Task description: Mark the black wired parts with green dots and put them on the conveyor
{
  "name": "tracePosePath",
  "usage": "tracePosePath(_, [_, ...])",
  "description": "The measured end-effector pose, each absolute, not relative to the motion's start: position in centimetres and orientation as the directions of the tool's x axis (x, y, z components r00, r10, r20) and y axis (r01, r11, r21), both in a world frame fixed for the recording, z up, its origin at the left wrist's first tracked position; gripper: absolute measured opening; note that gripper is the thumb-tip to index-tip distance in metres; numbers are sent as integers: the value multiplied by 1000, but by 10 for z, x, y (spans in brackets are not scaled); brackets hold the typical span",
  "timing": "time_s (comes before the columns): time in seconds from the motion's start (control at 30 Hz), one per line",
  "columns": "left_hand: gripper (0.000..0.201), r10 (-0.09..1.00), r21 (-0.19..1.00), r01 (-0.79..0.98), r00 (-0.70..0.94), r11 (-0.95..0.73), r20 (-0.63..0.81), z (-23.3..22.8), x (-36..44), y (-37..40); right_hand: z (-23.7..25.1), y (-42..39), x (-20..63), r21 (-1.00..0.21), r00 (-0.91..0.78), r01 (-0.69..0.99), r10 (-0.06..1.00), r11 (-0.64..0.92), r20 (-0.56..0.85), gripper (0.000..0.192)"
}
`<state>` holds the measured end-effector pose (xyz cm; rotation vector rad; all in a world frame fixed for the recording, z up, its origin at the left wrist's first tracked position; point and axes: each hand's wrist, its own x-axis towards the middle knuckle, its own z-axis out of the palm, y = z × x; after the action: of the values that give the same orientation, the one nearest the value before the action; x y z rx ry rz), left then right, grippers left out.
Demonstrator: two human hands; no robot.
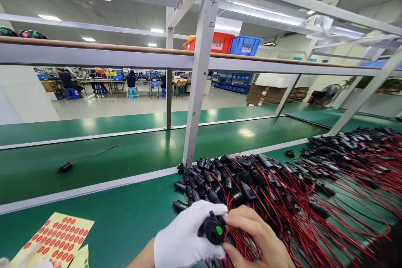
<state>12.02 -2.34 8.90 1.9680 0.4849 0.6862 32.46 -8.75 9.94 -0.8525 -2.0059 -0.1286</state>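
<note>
Item in hand: one round black plastic connector cap with a small green dot sticker on its face (215,229), held low at the centre of the view, just above the near edge of the green work surface (125,217). Left hand (185,238), in a white fabric glove, has its fingers curled shut around the cap's left side. Right hand (257,238), bare, has thumb and fingers pinched closed against the cap's right side, fingertips at the green dot. Directly behind and to the right of both hands: a large heap of black plastic connectors with thin red wire leads (282,192), spreading to the right edge (too many and too tangled to count). Lower left corner: a yellow backing sheet of round red dot stickers (58,234), lying flat on the mat. Further back on the green conveyor belt (109,159): a single black connector with red lead (65,167), well apart from the heap. Overhead: a grey metal frame post (197,83) carrying a shelf with one red plastic bin (216,42) and one blue plastic bin (245,45) side by side.
</note>
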Motion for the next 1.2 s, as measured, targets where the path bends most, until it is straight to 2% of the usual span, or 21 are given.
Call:
tracePosePath(0.13, [56,511,876,51,828,-480,231,101,122,-26,105,-93,329,-214,-393,529,460,822,796,46])
tracePosePath(0.23, [49,514,875,91,836,-476,193,109,124,-30,108,-95,333,-247,-421,550,520,798,743,47])
tracePosePath(0.3, [49,548,877,137,821,-461,160,109,125,-31,109,-94,333,-289,-436,571,582,768,686,56])
tracePosePath(0.37, [48,591,882,197,799,-428,108,107,126,-31,111,-91,333,-357,-451,569,644,741,617,56])
tracePosePath(0.53, [48,738,937,276,674,-216,-29,108,132,-35,108,-76,331,-666,-346,460,809,587,475,20])
tracePosePath(0.6, [58,799,957,264,598,-122,-63,109,135,-38,103,-69,329,-773,-252,357,851,525,462,30])
tracePosePath(0.7, [73,882,958,281,463,-57,-84,109,139,-44,94,-62,323,-865,-108,255,902,431,418,42])
tracePosePath(0.8, [56,915,953,299,394,-43,-83,107,139,-44,92,-59,317,-884,-54,293,929,364,365,44])
tracePosePath(0.87, [39,873,989,143,478,26,-92,102,137,-40,93,-58,315,-887,-54,308,937,344,345,48])
tracePosePath(0.93, [33,758,967,-156,650,200,-52,94,135,-30,94,-57,317,-909,-34,282,950,308,312,52])
tracePosePath(1.0, [42,654,816,-381,757,435,5,85,132,-18,93,-55,321,-936,16,257,967,241,253,56])
tracePosePath(1.03, [45,648,724,-444,761,528,-6,82,131,-10,92,-55,324,-944,45,257,973,206,225,56])
tracePosePath(1.1, [42,704,590,-532,705,607,-89,82,124,10,86,-54,332,-949,81,277,980,150,179,56])
tracePosePath(1.13, [37,750,556,-579,650,595,-125,84,117,22,83,-54,337,-946,90,297,982,130,164,55])
tracePosePath(1.2, [27,866,547,-692,481,471,-137,95,94,53,76,-54,349,-929,112,354,981,112,161,55])
